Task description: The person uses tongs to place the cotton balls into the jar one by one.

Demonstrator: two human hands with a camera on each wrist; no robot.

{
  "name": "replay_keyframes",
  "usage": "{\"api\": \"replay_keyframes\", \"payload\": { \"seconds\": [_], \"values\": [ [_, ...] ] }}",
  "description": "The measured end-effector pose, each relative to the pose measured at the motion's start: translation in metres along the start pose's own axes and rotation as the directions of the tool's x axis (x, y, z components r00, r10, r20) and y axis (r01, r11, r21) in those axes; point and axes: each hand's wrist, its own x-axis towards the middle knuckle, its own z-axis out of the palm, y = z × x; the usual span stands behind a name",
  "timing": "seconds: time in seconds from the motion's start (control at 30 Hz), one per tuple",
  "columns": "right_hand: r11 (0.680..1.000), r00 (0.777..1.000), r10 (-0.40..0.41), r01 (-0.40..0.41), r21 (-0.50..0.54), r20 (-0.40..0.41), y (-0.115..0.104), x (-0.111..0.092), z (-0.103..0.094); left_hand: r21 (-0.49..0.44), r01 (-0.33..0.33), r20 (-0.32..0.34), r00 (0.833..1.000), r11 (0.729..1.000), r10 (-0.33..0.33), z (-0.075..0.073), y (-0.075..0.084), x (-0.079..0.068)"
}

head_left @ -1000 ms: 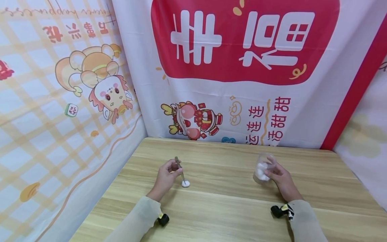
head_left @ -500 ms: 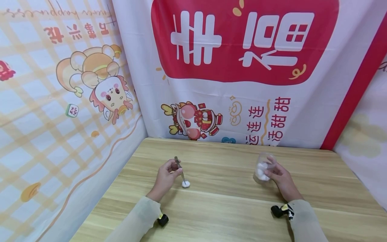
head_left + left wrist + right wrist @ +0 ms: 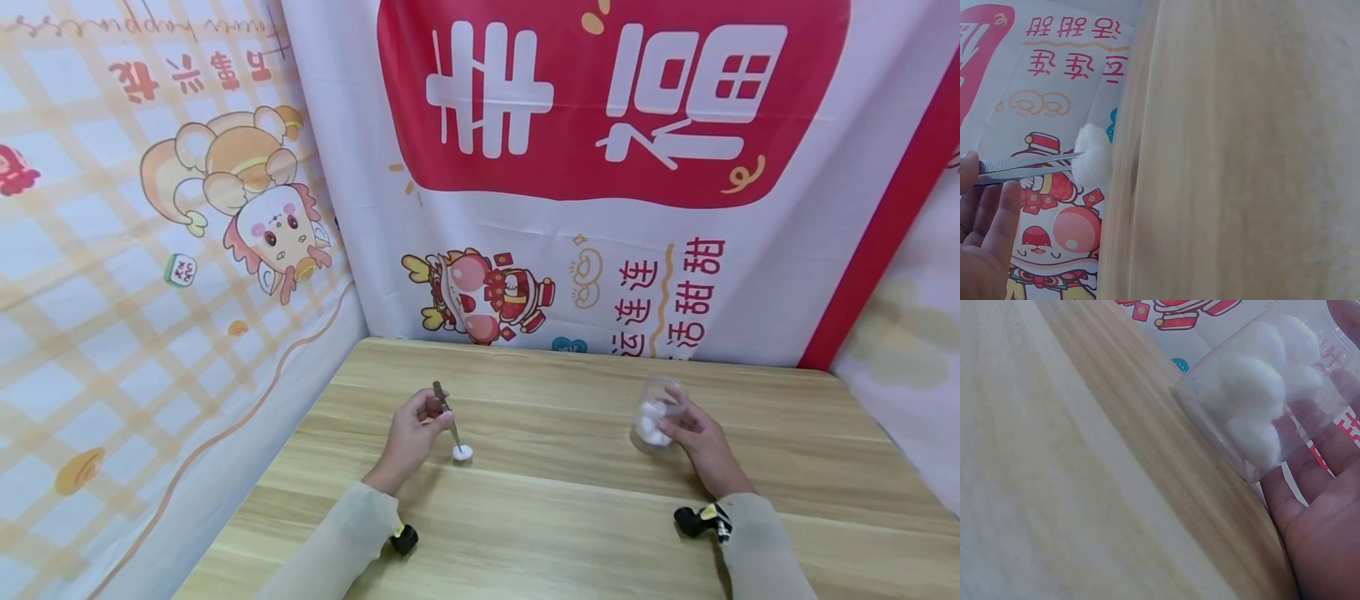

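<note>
My left hand (image 3: pixel 408 439) pinches metal tweezers (image 3: pixel 446 407) between thumb and fingers, their points slanting down. At those points is a white cotton ball (image 3: pixel 462 452), low over the table on the left. In the left wrist view, the tweezers (image 3: pixel 1029 165) have both tips against one side of the cotton ball (image 3: pixel 1093 159). Over on the right, my right hand (image 3: pixel 703 443) grips a clear plastic jar (image 3: pixel 647 398) from its right side, with the open mouth upward. Several cotton balls (image 3: pixel 1254 381) lie inside it, seen through the wall in the right wrist view.
Both hands work over a wood-grain table (image 3: pixel 555 517). A white printed cloth (image 3: pixel 525 225) hangs behind its far edge, and a checked cloth (image 3: pixel 172 333) hangs along the left. Each wrist carries a small black camera, such as the left one (image 3: pixel 404 540).
The left hand and tweezers have risen very slightly, and the cotton ball at their tips looks a little higher. The right hand keeps the jar in place. The head view has shifted slightly.
</note>
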Motion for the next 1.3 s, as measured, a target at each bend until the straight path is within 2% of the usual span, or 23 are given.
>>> {"api": "replay_keyframes", "payload": {
  "seconds": [0.13,0.37,0.73,1.07,1.3],
  "values": [
    [1.0,1.0,0.006,-0.006,-0.002,0.001,-0.001,-0.001,0.0,-0.006,-0.005,-0.001,1.0,1.0,0.005,0.001,0.001,0.003],
    [1.0,1.0,0.006,-0.006,0.007,0.003,0.0,0.0,0.0,-0.022,0.034,0.003,0.999,0.999,-0.034,0.003,0.005,0.007],
    [1.0,1.0,0.014,-0.014,0.016,0.0,0.001,0.001,-0.001,-0.021,-0.02,0.001,1.0,1.0,0.02,0.007,0.013,0.016],
    [0.999,1.0,0.001,-0.001,0.037,-0.003,0.001,0.0,-0.001,-0.015,-0.038,-0.006,0.999,0.999,0.038,0.009,0.026,0.026],
    [0.999,1.0,-0.002,0.002,0.051,-0.005,-0.001,0.0,-0.001,-0.011,-0.047,0.005,0.999,0.999,0.048,0.009,0.03,0.031]
  ]
}}
